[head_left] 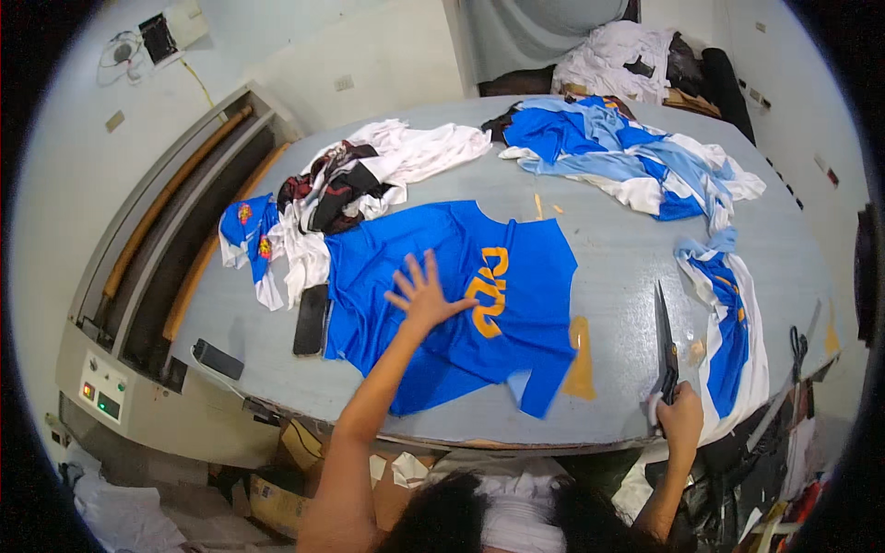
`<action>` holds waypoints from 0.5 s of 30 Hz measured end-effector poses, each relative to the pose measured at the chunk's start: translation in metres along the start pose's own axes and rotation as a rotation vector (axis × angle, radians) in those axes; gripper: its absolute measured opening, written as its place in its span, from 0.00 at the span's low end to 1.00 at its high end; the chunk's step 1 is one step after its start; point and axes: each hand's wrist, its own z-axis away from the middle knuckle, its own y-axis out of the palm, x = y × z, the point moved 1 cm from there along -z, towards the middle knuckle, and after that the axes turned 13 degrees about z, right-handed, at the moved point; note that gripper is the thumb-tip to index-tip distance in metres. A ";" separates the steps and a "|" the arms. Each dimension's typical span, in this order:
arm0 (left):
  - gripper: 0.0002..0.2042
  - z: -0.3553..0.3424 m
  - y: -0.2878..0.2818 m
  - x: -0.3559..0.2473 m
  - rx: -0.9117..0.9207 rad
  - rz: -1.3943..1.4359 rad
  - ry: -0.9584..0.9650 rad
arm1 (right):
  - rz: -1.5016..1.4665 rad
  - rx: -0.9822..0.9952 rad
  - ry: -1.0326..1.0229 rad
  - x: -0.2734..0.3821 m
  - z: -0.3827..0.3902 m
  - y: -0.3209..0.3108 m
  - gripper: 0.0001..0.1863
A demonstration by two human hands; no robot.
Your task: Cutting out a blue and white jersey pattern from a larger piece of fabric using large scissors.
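My left hand [426,293] lies with fingers spread on a blue fabric piece [415,241] cut in the shape of a shirt panel, with orange-yellow lettering. At the table's front right, my right hand [680,415] is closed round the handles of large dark scissors [666,341], whose long blades point toward the far side. Just right of the scissors, a blue and white cloth strip [731,341] trails over the table edge. Beside the panel's left edge lies a black phone-like slab [312,320], partly under white cloth.
A grey table [636,249] carries white and dark fabric [396,152] at the back left and blue and white fabric [599,138] at the back right. A roller machine [184,221] stands left. A small black box [218,358] sits near the front-left edge.
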 end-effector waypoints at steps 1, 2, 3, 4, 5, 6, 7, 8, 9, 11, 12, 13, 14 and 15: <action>0.60 -0.009 -0.004 0.018 0.012 0.002 -0.162 | -0.049 0.044 -0.072 0.003 -0.002 0.000 0.21; 0.51 -0.011 -0.006 0.027 0.012 -0.008 -0.218 | -0.043 0.109 -0.190 0.006 -0.002 -0.002 0.21; 0.51 -0.012 -0.002 0.035 0.002 -0.011 -0.205 | -0.054 0.097 -0.186 0.014 0.000 -0.005 0.21; 0.43 -0.015 0.003 0.047 0.002 -0.009 -0.097 | -0.091 -0.012 -0.240 0.031 0.004 -0.008 0.20; 0.36 -0.015 0.008 0.052 0.009 0.000 0.014 | -0.119 -0.126 -0.287 0.042 0.005 -0.014 0.19; 0.30 -0.005 0.018 0.044 0.042 0.016 0.168 | -0.135 -0.059 -0.343 0.044 0.002 -0.017 0.25; 0.23 0.009 0.026 0.028 0.076 0.031 0.321 | -0.134 -0.068 -0.334 0.052 0.001 -0.023 0.25; 0.21 0.025 0.030 0.004 0.226 0.047 0.394 | -0.397 0.096 -0.344 0.064 0.001 -0.027 0.30; 0.19 0.046 0.026 -0.022 0.373 0.060 0.466 | -0.664 0.260 -0.354 0.075 0.004 -0.029 0.35; 0.16 0.094 0.000 -0.074 0.675 0.669 0.635 | -0.774 0.496 -0.398 0.098 0.008 -0.020 0.41; 0.15 0.109 -0.007 -0.089 0.784 0.652 0.663 | -0.712 0.315 -0.651 0.109 0.010 -0.009 0.41; 0.14 0.121 -0.015 -0.102 0.893 0.629 0.690 | -0.636 0.127 -0.896 0.116 0.014 0.005 0.42; 0.14 0.130 -0.024 -0.114 0.917 0.688 0.709 | -0.632 0.112 -0.884 0.119 0.017 0.021 0.42; 0.14 0.137 -0.033 -0.125 0.943 0.746 0.728 | -0.773 0.342 -0.877 0.119 0.023 0.037 0.41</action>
